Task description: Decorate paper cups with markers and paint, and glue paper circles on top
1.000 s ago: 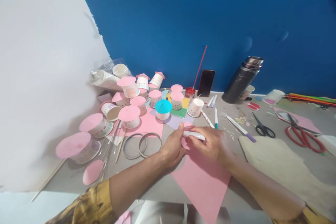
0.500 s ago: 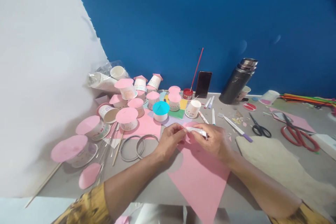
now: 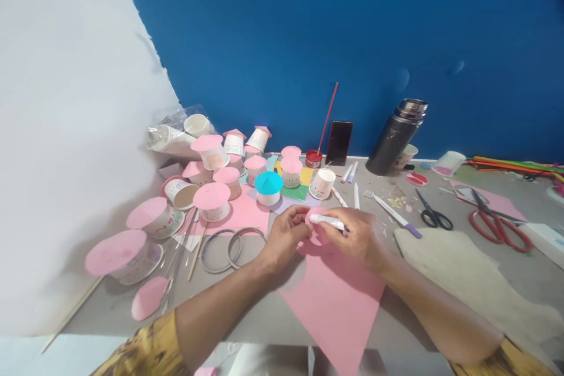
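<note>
My left hand (image 3: 287,237) is closed on the left edge of a small round pink paper piece (image 3: 315,236). In my right hand (image 3: 356,236) is a white marker-like tube (image 3: 328,222), gripped between thumb and fingers. Its tip points left and lies at the pink piece; whether it touches cannot be made out. Beneath both hands a larger pink paper sheet (image 3: 339,294), with a curved cut-out at its left, reaches over the table's front edge. Just beyond my hands stands a white paper cup (image 3: 323,184), near a cup with a blue cone top (image 3: 268,185).
Several paper cups with pink tops (image 3: 211,197) crowd the left, beside two metallic rings (image 3: 221,250) and thin sticks (image 3: 196,249). Black scissors (image 3: 434,214), red-handled scissors (image 3: 497,226) and a cloth (image 3: 458,264) lie right. A flask (image 3: 396,140) and phone (image 3: 339,143) stand behind.
The white tube's tip has shifted slightly at the pink piece, which now shows more of its face. Both hands keep their grip. The view has shifted slightly.
</note>
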Demonstrator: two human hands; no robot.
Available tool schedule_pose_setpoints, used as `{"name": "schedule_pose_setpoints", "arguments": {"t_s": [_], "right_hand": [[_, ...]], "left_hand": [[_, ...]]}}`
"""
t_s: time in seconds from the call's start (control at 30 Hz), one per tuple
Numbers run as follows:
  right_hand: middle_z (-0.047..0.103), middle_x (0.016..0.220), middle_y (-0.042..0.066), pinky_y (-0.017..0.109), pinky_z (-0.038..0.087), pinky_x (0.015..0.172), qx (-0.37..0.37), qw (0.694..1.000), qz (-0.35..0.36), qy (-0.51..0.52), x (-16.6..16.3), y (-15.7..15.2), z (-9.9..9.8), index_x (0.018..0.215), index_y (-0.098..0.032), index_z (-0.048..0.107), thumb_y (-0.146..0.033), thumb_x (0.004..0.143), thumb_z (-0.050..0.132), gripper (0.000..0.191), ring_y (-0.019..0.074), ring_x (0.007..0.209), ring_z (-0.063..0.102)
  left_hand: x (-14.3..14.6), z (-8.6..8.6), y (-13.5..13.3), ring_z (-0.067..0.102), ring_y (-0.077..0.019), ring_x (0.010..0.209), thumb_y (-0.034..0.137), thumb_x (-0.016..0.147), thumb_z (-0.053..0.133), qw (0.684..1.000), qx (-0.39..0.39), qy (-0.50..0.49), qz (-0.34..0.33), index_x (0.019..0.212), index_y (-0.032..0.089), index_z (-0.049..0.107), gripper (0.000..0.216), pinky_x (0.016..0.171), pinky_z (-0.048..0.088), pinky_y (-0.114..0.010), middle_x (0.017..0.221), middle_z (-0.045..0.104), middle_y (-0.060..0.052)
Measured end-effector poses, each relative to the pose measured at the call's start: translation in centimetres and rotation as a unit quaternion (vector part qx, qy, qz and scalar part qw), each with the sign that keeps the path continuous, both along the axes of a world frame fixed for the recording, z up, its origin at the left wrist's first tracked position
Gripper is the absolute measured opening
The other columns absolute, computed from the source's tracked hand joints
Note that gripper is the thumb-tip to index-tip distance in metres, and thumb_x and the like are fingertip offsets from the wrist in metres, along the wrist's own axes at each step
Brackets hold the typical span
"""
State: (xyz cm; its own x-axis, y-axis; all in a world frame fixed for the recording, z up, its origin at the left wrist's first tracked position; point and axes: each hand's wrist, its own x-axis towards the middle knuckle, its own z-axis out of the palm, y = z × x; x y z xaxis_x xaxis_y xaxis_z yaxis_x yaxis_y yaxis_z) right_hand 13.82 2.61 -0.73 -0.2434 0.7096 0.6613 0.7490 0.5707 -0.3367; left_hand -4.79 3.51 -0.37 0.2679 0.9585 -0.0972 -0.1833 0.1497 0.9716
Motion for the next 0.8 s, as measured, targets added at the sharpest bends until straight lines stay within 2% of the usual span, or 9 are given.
{"name": "schedule_pose_setpoints", "arguments": {"t_s": [0.1, 0.2, 0.33, 0.5, 0.63, 0.8], "right_hand": [[0.082, 0.087, 0.004, 0.029, 0.054, 0.067, 0.004, 0.999, 0.025, -0.029, -0.1, 0.0, -0.3, 0.094, -0.025, 0.078, -0.031, 0.099, 0.063, 0.016, 0.0191, 0.073, 0.076], [0.082, 0.087, 0.005, 0.029, 0.053, 0.068, 0.037, 0.997, 0.028, -0.056, -0.1, 0.1, -0.7, 0.099, -0.023, 0.077, -0.029, 0.1, 0.063, 0.015, 0.0196, 0.075, 0.076], [0.08, 0.081, 0.005, 0.029, 0.05, 0.067, 0.061, 0.994, -0.011, -0.092, -0.2, -0.1, -0.6, 0.098, -0.022, 0.075, -0.026, 0.102, 0.059, 0.016, 0.0192, 0.071, 0.074], [0.079, 0.078, 0.005, 0.03, 0.047, 0.064, 0.061, 0.994, -0.023, -0.084, -0.2, -0.2, 0.0, 0.091, -0.021, 0.072, -0.026, 0.102, 0.058, 0.019, 0.0194, 0.068, 0.072], [0.074, 0.071, 0.002, 0.029, 0.045, 0.063, 0.067, 0.992, 0.018, -0.102, -0.2, -0.1, 0.0, 0.094, -0.022, 0.073, -0.023, 0.102, 0.059, 0.016, 0.0174, 0.068, 0.069], [0.07, 0.075, 0.003, 0.029, 0.043, 0.063, 0.081, 0.984, 0.065, -0.148, 0.0, -0.1, 0.3, 0.105, -0.024, 0.075, -0.017, 0.1, 0.059, 0.018, 0.0174, 0.071, 0.064]], "left_hand": [[-0.1, -0.1, -0.1, 0.043, -0.0138, 0.062, 0.019, 0.071, 0.061, 0.998, 0.039, 0.043, -0.028, 0.075, 0.017, 0.069, 0.01, 0.061, 0.03, -0.028, 0.065, 0.055, 0.001], [-0.1, -0.4, -0.1, 0.036, -0.0134, 0.061, 0.022, 0.079, 0.056, 0.992, 0.083, 0.092, -0.021, 0.064, 0.018, 0.063, 0.017, 0.059, 0.027, -0.028, 0.06, 0.046, 0.002], [0.2, -0.5, -0.5, 0.041, -0.0145, 0.064, 0.024, 0.085, 0.054, 0.992, 0.09, 0.088, -0.028, 0.07, 0.017, 0.067, 0.021, 0.061, 0.033, -0.028, 0.067, 0.055, 0.0], [0.5, -0.3, -0.8, 0.045, -0.0145, 0.064, 0.015, 0.078, 0.051, 0.995, 0.058, 0.082, -0.011, 0.076, 0.016, 0.072, 0.02, 0.06, 0.035, -0.027, 0.067, 0.058, 0.0], [0.4, -0.7, -0.4, 0.05, -0.0146, 0.067, 0.009, 0.066, 0.054, 1.0, 0.011, 0.008, -0.011, 0.093, 0.016, 0.078, 0.037, 0.064, 0.039, -0.026, 0.072, 0.064, 0.0], [0.3, -1.6, 0.1, 0.056, -0.0167, 0.068, 0.01, 0.061, 0.064, 0.995, -0.052, -0.08, -0.016, 0.087, 0.015, 0.078, 0.029, 0.066, 0.045, -0.028, 0.07, 0.065, -0.002]]}}
